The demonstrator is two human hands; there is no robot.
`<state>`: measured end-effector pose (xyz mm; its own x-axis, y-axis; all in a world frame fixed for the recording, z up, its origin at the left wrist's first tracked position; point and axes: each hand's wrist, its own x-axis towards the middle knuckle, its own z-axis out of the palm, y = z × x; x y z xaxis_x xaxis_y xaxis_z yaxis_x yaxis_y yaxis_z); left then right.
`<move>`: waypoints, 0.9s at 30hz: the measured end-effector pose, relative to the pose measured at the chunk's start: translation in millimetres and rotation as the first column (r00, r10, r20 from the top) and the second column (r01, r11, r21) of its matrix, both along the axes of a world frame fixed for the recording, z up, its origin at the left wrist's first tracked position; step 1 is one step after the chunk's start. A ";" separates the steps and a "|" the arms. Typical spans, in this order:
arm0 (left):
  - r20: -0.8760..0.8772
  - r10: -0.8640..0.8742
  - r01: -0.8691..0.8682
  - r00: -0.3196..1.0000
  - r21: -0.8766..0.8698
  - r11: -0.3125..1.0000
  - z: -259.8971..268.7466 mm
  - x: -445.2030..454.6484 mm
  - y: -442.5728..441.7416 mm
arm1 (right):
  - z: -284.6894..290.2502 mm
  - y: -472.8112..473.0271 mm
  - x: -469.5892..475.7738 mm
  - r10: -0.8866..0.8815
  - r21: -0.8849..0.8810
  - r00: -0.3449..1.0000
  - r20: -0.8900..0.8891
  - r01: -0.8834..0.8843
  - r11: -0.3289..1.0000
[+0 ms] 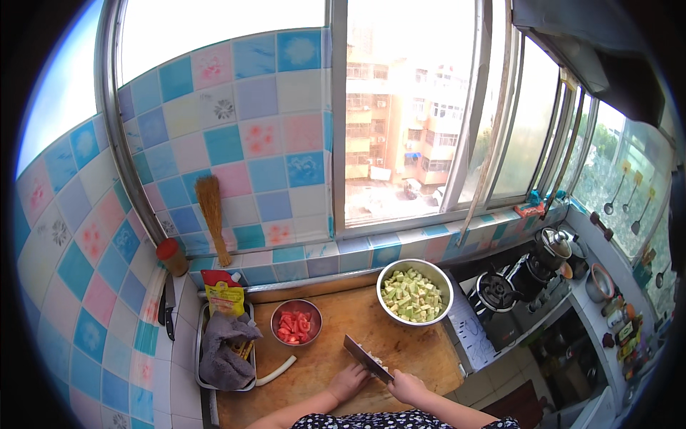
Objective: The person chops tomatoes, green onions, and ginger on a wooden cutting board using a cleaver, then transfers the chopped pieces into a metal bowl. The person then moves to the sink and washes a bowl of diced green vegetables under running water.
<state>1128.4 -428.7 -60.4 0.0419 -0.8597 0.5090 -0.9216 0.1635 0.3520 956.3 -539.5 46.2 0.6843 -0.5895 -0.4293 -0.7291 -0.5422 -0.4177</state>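
Observation:
My right hand [408,387] grips the handle of a kitchen cleaver [364,356], its blade slanting up and left across the wooden cutting board [321,397]. Small pale chopped pieces [383,362] lie along the blade's far side. My left hand [349,382] rests on the board close to the blade's near side, fingertips by the metal; whatever may be under them is hidden. A pale, slightly curved stalk [276,371], perhaps scallion, lies further left. Behind are a metal bowl of cut tomato [294,327] and a larger metal bowl of pale green diced vegetable [414,295].
At the left stands a metal tray [201,370] holding a grey cloth [228,348] and a red-yellow pouch [224,292]. Knives [169,311] stand by the tiled wall. A straw brush [213,220] leans behind. To the right is a gas stove [496,292] with a pot [554,244].

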 end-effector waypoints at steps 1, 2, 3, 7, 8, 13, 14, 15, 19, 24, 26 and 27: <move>-0.002 0.007 -0.007 1.000 0.030 1.000 2.9 -0.7 1.9 | -1.1 2.7 3.2 -0.013 0.006 1.000 0.026 0.013 1.000; -0.003 0.014 -0.014 1.000 0.060 0.998 3.9 -1.6 4.2 | -6.0 9.1 5.7 -0.031 -0.001 0.998 0.046 0.031 1.000; 0.002 0.011 -0.011 1.000 0.051 0.999 2.6 -1.2 3.6 | -10.5 15.8 8.6 -0.051 -0.019 0.996 0.070 0.052 0.998; 0.006 0.007 -0.008 1.000 0.014 1.000 -2.5 1.0 1.4 | -19.5 9.8 10.8 -0.085 -0.053 0.989 0.124 0.092 0.994; 0.006 0.012 -0.012 1.000 -0.001 1.000 0.3 2.0 1.1 | -18.6 3.8 13.3 -0.111 -0.027 0.982 0.151 0.116 0.993; -0.005 0.018 -0.018 1.000 -0.007 1.000 1.5 -0.9 1.1 | -5.4 -12.3 3.3 -0.050 -0.001 0.989 0.138 0.051 0.999; -0.017 0.024 -0.024 1.000 0.004 1.000 -0.3 -1.1 0.9 | 6.4 -9.6 0.8 -0.026 -0.020 0.992 0.121 0.029 0.999; -0.019 0.024 -0.024 1.000 -0.014 1.000 1.0 -1.6 1.3 | 12.9 -8.3 -1.6 0.002 -0.020 0.995 0.102 0.000 1.000; -0.010 0.026 -0.027 1.000 -0.038 0.999 2.2 -1.2 1.1 | 23.6 -6.4 -7.7 0.083 -0.025 0.997 0.010 -0.082 0.996; 0.011 0.013 -0.013 1.000 -0.027 1.000 2.0 -1.2 0.8 | 11.6 -6.5 -3.7 0.069 0.003 0.996 -0.049 -0.069 0.998; -0.009 0.013 -0.013 1.000 -0.035 0.999 0.4 -1.4 0.2 | 7.1 -9.4 -1.4 0.073 0.030 0.996 -0.057 -0.071 0.997; -0.012 0.018 -0.018 1.000 -0.033 0.999 -0.4 -1.0 0.1 | 4.2 -9.1 -0.1 0.063 0.021 0.997 -0.036 -0.062 0.998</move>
<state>1127.4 -428.6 -60.8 0.0633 -0.8413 0.5368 -0.9205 0.1586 0.3571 956.2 -548.7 50.4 0.7034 -0.5370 -0.4657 -0.7088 -0.5792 -0.4027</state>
